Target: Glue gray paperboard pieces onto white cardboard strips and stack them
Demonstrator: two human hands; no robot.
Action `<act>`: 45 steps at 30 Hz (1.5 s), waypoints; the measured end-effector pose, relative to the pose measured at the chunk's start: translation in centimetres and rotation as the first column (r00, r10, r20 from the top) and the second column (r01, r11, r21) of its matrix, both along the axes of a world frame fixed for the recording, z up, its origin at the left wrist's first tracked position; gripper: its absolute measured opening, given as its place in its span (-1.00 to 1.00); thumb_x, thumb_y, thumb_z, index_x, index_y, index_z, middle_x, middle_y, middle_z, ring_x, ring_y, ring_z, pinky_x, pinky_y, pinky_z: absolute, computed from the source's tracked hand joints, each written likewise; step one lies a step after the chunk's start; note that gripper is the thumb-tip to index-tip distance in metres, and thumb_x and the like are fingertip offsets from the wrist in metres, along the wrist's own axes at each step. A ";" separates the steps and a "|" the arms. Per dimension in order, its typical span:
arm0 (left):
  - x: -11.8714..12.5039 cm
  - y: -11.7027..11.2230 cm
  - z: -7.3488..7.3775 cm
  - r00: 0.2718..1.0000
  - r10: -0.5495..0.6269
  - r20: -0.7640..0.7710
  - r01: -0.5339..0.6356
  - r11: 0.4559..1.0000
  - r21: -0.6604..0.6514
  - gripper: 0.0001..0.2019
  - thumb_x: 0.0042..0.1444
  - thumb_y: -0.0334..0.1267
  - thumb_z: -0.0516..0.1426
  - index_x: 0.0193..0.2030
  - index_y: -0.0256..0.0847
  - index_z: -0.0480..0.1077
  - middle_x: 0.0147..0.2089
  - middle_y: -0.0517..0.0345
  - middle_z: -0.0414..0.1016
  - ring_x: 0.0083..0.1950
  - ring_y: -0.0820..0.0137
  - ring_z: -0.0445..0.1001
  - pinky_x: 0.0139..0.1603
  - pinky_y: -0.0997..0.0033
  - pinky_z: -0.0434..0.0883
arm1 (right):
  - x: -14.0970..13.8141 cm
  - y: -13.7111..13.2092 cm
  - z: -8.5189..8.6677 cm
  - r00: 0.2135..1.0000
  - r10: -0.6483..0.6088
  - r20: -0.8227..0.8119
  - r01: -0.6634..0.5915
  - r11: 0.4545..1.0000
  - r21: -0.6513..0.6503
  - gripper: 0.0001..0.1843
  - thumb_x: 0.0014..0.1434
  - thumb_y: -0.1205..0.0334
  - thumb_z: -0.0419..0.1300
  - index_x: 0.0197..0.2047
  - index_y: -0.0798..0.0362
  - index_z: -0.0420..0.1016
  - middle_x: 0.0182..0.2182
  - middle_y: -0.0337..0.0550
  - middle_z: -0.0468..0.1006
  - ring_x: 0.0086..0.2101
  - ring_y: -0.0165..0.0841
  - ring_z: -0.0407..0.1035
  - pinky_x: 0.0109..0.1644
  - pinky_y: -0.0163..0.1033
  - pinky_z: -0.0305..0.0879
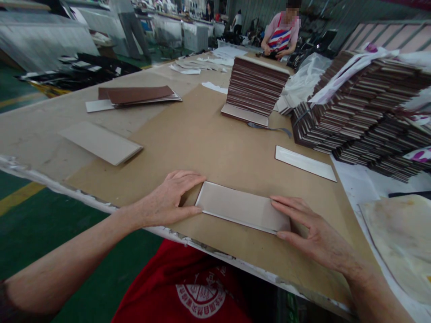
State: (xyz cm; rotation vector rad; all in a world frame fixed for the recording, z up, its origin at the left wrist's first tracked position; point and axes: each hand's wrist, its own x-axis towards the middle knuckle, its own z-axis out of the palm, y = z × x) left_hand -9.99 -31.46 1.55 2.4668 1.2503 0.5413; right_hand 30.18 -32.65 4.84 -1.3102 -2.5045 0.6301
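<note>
A long, narrow beige panel with pale edges lies flat on brown paper near the table's front edge. My left hand spans its left end, thumb at the near corner and index finger at the far corner. At the other end, my right hand grips the panel between thumb below and fingers above. Right of the panel and farther back lies a narrow white strip with a dark edge. A wider beige panel, apparently a small stack, rests to the left.
Brown and white panels lie at the back left. A tall stack of brown boards stands behind the middle, with larger stacks at right. A stained pale sheet lies at the right edge. Another person works at the far end.
</note>
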 end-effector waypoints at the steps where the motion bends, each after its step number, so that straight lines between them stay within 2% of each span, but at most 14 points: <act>1: 0.0 0.0 0.0 1.000 -0.002 0.001 0.002 1.000 0.002 -0.30 0.22 0.12 0.19 0.40 -0.14 0.18 0.33 -0.16 0.37 0.36 -0.01 0.28 0.36 -0.13 0.23 | -0.1 0.1 0.0 1.000 -0.001 0.002 0.001 1.000 -0.005 -0.40 0.25 0.10 0.29 0.34 -0.14 0.39 0.32 -0.06 0.37 0.30 -0.05 0.21 0.36 0.32 0.14; 14: 0.0 0.1 -0.1 0.999 -0.022 0.031 0.022 1.000 0.015 -0.37 0.24 0.06 0.19 0.38 -0.11 0.23 0.32 -0.11 0.40 0.37 0.02 0.28 0.36 -0.13 0.22 | -0.5 0.4 -0.6 1.000 0.020 0.014 -0.020 0.999 -0.030 -0.38 0.25 0.19 0.27 0.36 -0.14 0.36 0.32 -0.07 0.36 0.30 -0.09 0.20 0.35 0.28 0.18; 20: 0.0 0.1 -0.1 0.998 -0.063 -0.022 0.064 0.996 0.056 -0.55 0.28 0.00 0.16 0.26 -0.04 0.40 0.32 0.01 0.41 0.35 0.08 0.30 0.35 -0.07 0.21 | -0.1 0.6 -1.1 0.999 0.037 -0.016 -0.037 0.999 -0.027 -0.37 0.25 0.14 0.30 0.36 -0.17 0.35 0.32 -0.09 0.37 0.30 -0.08 0.20 0.35 0.28 0.17; 24: -0.2 0.1 -0.5 0.998 -0.036 -0.059 0.040 0.997 0.062 -0.56 0.26 0.02 0.16 0.22 -0.04 0.41 0.30 0.05 0.42 0.34 0.09 0.31 0.34 -0.04 0.20 | -0.1 0.4 -1.0 0.997 0.069 -0.026 -0.070 0.997 -0.041 -0.34 0.27 0.12 0.31 0.39 -0.18 0.29 0.35 -0.10 0.32 0.31 -0.10 0.17 0.38 0.28 0.11; 29: 0.0 0.2 -0.8 0.996 -0.017 -0.091 0.023 0.997 0.074 -0.57 0.25 0.05 0.13 0.19 -0.03 0.41 0.29 0.08 0.42 0.32 0.11 0.31 0.33 -0.01 0.19 | -0.1 0.3 -1.1 0.989 0.127 -0.073 -0.129 0.991 -0.019 -0.35 0.31 0.09 0.28 0.42 -0.21 0.24 0.37 -0.10 0.30 0.33 -0.13 0.14 0.37 0.24 0.13; 34: 0.2 0.2 -0.7 0.992 -0.029 -0.125 0.037 0.997 0.066 -0.59 0.29 0.01 0.10 0.19 -0.08 0.40 0.28 0.05 0.42 0.33 0.14 0.30 0.33 -0.01 0.18 | -0.1 -0.1 -1.1 0.991 0.134 -0.029 -0.134 0.991 0.009 -0.37 0.35 0.09 0.24 0.43 -0.17 0.22 0.38 -0.11 0.27 0.34 -0.14 0.11 0.39 0.23 0.08; 42: -0.3 0.5 -1.3 0.989 -0.051 -0.137 0.064 0.994 0.093 -0.59 0.28 0.02 0.10 0.21 -0.01 0.37 0.28 0.09 0.40 0.32 0.15 0.30 0.33 -0.03 0.20 | -0.2 -0.5 -1.0 0.980 0.173 0.100 -0.180 0.982 0.061 -0.43 0.39 0.15 0.13 0.42 0.01 0.21 0.42 0.01 0.18 0.35 -0.12 0.06 0.42 0.20 0.01; 45: -0.2 0.4 -1.0 0.987 -0.058 -0.152 0.078 0.989 0.129 -0.60 0.28 -0.01 0.08 0.18 -0.06 0.42 0.32 0.02 0.33 0.39 0.08 0.21 0.36 -0.09 0.18 | -0.4 -0.7 -0.8 0.973 0.163 0.163 -0.181 0.978 0.101 -0.46 0.38 0.19 0.11 0.38 0.08 0.25 0.42 0.05 0.15 0.35 -0.08 0.04 0.42 0.21 -0.01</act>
